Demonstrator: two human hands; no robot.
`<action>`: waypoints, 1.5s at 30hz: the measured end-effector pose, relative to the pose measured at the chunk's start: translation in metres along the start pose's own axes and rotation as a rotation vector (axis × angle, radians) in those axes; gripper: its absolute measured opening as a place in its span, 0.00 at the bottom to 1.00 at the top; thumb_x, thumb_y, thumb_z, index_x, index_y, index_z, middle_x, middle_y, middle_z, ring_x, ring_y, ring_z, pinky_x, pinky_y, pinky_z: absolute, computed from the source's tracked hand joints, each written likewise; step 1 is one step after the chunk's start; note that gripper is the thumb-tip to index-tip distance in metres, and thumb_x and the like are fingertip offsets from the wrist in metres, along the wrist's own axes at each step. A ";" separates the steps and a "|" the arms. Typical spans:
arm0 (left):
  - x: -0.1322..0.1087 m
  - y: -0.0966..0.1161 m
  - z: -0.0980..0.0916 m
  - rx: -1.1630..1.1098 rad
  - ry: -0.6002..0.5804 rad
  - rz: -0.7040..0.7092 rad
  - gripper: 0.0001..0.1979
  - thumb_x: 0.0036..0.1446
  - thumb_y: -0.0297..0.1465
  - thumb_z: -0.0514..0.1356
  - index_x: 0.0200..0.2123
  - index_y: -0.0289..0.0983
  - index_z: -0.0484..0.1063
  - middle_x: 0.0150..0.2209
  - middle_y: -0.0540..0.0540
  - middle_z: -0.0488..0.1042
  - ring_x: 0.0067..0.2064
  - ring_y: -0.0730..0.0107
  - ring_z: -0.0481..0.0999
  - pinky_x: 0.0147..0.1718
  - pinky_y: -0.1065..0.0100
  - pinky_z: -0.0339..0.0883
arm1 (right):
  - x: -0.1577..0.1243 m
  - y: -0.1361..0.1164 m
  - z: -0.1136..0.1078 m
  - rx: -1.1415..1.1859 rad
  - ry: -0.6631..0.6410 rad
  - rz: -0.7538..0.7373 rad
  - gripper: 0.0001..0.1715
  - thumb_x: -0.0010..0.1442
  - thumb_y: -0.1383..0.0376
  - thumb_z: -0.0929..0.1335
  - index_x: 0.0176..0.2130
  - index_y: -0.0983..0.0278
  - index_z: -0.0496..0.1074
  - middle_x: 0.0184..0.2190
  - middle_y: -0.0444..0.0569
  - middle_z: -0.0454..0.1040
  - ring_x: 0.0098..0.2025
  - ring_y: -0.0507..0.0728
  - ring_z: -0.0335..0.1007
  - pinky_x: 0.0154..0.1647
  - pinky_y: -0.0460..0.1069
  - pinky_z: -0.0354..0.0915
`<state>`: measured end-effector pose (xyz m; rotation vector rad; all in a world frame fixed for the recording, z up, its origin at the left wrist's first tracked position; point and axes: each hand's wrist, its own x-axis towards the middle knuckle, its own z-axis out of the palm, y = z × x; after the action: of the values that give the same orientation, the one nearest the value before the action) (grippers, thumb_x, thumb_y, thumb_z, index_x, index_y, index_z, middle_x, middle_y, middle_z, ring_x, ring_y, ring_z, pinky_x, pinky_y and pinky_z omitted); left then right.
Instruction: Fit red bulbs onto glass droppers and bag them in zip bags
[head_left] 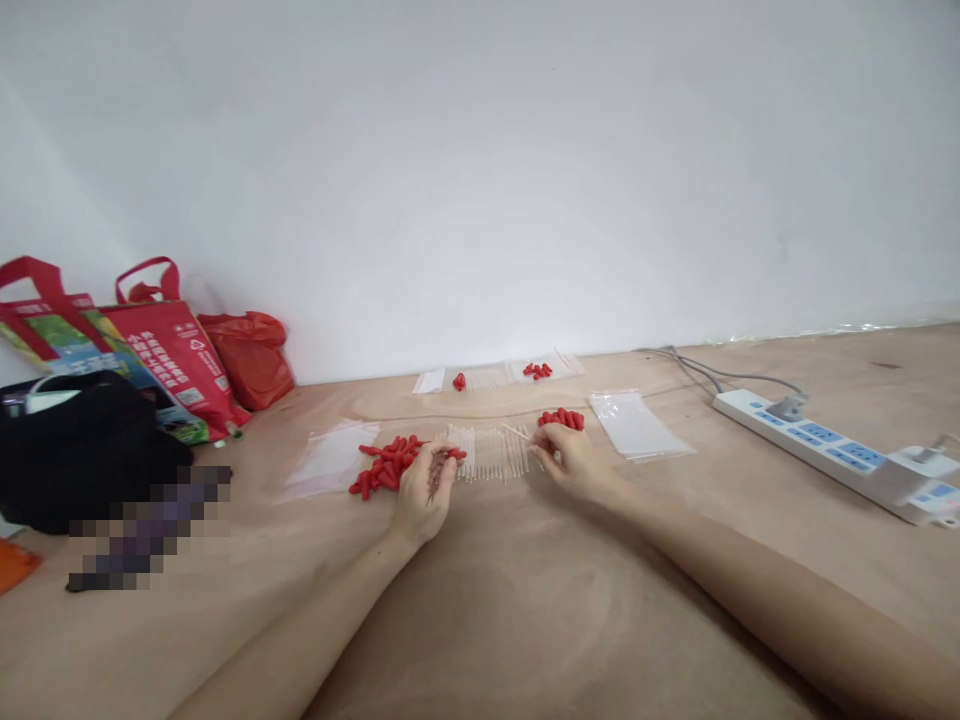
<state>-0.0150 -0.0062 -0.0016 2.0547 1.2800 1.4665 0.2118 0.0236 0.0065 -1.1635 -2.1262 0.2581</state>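
Note:
My left hand (427,490) is closed in a pinch on a small red piece (456,454), rounded and glossy. Just left of it lies a loose pile of similar red pieces (386,465). Between thumb and fingers my right hand (574,460) grips a thin white stick (516,433), tilted toward the left hand. A row of thin white sticks (487,455) lies side by side on the table between both hands. Several more red pieces (562,418) sit together right behind the right hand, partly covered by it.
Clear plastic bags lie left (330,460) and right (641,425); another bag (491,376) with red pieces is near the wall. A power strip (825,440) with a grey cable stands right. Shopping bags (169,350) and a black bag (82,450) crowd the left.

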 end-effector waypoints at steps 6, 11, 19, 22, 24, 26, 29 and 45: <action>-0.005 0.014 0.011 -0.120 -0.110 -0.032 0.07 0.54 0.30 0.51 0.33 0.36 0.67 0.35 0.46 0.71 0.36 0.69 0.73 0.37 0.66 0.69 | -0.024 -0.004 0.012 0.005 -0.010 -0.201 0.15 0.57 0.70 0.58 0.43 0.63 0.66 0.32 0.49 0.70 0.34 0.54 0.64 0.37 0.50 0.55; -0.007 0.006 0.014 -0.161 -0.093 -0.089 0.04 0.49 0.30 0.57 0.28 0.36 0.63 0.30 0.48 0.69 0.33 0.70 0.72 0.35 0.68 0.69 | -0.025 -0.009 0.017 0.036 0.008 -0.210 0.10 0.56 0.71 0.58 0.38 0.64 0.65 0.31 0.48 0.68 0.33 0.53 0.64 0.36 0.49 0.55; -0.006 0.007 0.011 0.092 -0.079 -0.002 0.10 0.51 0.30 0.56 0.38 0.36 0.67 0.34 0.46 0.73 0.36 0.68 0.73 0.37 0.65 0.68 | -0.027 -0.007 0.020 0.049 0.022 -0.224 0.09 0.57 0.71 0.58 0.37 0.64 0.64 0.31 0.47 0.68 0.33 0.53 0.63 0.35 0.49 0.55; -0.006 0.008 0.009 0.156 -0.093 0.046 0.09 0.53 0.30 0.55 0.38 0.36 0.70 0.35 0.46 0.74 0.37 0.68 0.73 0.37 0.66 0.68 | -0.027 -0.006 0.021 0.065 0.028 -0.226 0.08 0.57 0.71 0.58 0.37 0.64 0.63 0.30 0.47 0.68 0.33 0.53 0.63 0.35 0.49 0.55; -0.006 0.007 0.009 0.161 -0.121 0.065 0.09 0.54 0.30 0.54 0.38 0.36 0.70 0.36 0.46 0.75 0.38 0.68 0.73 0.38 0.67 0.67 | -0.027 -0.006 0.021 0.069 0.031 -0.230 0.08 0.57 0.71 0.58 0.37 0.64 0.64 0.30 0.47 0.68 0.33 0.53 0.63 0.36 0.49 0.55; -0.007 0.007 0.009 0.172 -0.145 0.085 0.10 0.54 0.30 0.54 0.38 0.37 0.71 0.35 0.46 0.75 0.38 0.68 0.73 0.38 0.67 0.67 | -0.027 -0.006 0.021 0.069 0.026 -0.242 0.08 0.57 0.71 0.59 0.37 0.64 0.64 0.30 0.47 0.68 0.33 0.53 0.63 0.36 0.49 0.55; -0.007 0.008 0.010 0.195 -0.148 0.109 0.10 0.54 0.30 0.54 0.38 0.37 0.71 0.34 0.46 0.75 0.36 0.68 0.74 0.36 0.67 0.67 | -0.028 -0.007 0.021 0.071 0.013 -0.258 0.08 0.57 0.69 0.59 0.38 0.64 0.65 0.28 0.46 0.68 0.30 0.52 0.62 0.35 0.49 0.55; -0.012 0.012 0.011 0.344 -0.316 0.452 0.07 0.57 0.29 0.52 0.31 0.36 0.69 0.27 0.48 0.74 0.30 0.71 0.69 0.33 0.66 0.59 | -0.025 0.003 0.007 -0.010 -0.161 -0.360 0.09 0.58 0.65 0.61 0.33 0.63 0.70 0.29 0.45 0.72 0.29 0.51 0.63 0.38 0.50 0.48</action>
<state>-0.0004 -0.0202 -0.0055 2.8122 1.0376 1.0581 0.2188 0.0060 -0.0120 -0.7657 -2.4327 0.1798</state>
